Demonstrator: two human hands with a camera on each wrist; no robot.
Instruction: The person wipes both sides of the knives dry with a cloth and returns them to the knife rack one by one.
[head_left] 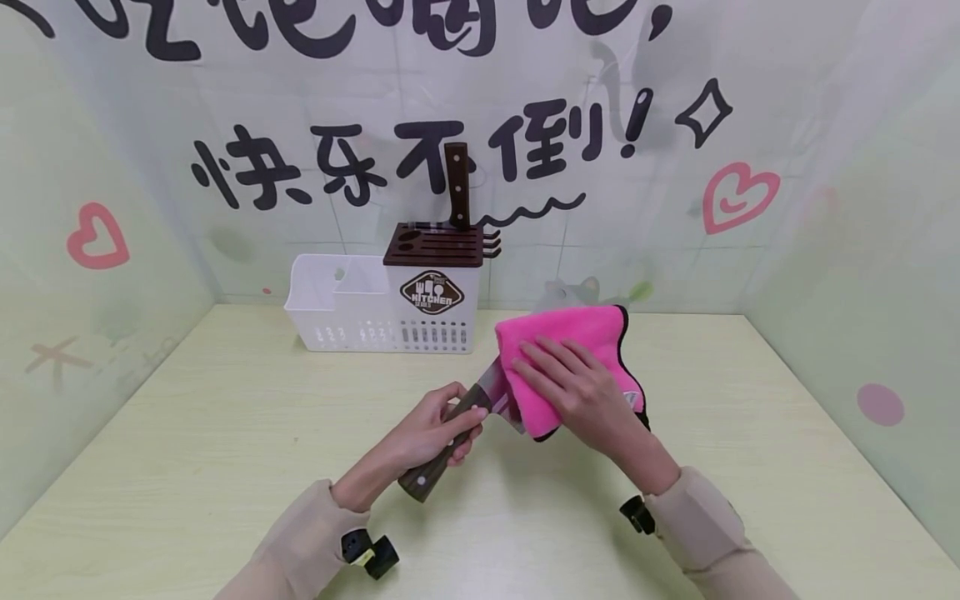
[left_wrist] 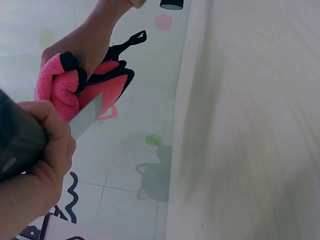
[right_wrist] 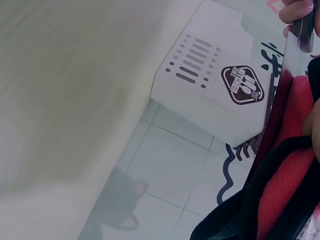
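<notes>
Gripping broad steel-bladed knife (head_left: 482,396) by dark riveted handle (head_left: 433,468) in left hand (head_left: 442,425), with fingers wrapped snugly round. Held slanting toward far right, above middle of pale wood-grain surface (head_left: 225,450). Pinching folded bright-pink plush cloth with black trim (head_left: 532,404) about blade in right hand (head_left: 576,393), with fingers on top, thumb hidden. Likely mid-wipe; calling next for drawing cloth along blade, clear of cutting edge. Roomy to left and right; tighter at far side, toward white perforated plastic rack with brown slotted top (head_left: 386,308).

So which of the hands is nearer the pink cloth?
Right. The right hand holds the pink cloth; the left hand is apart from it, lower left in the head view, gripping the knife handle.
</notes>
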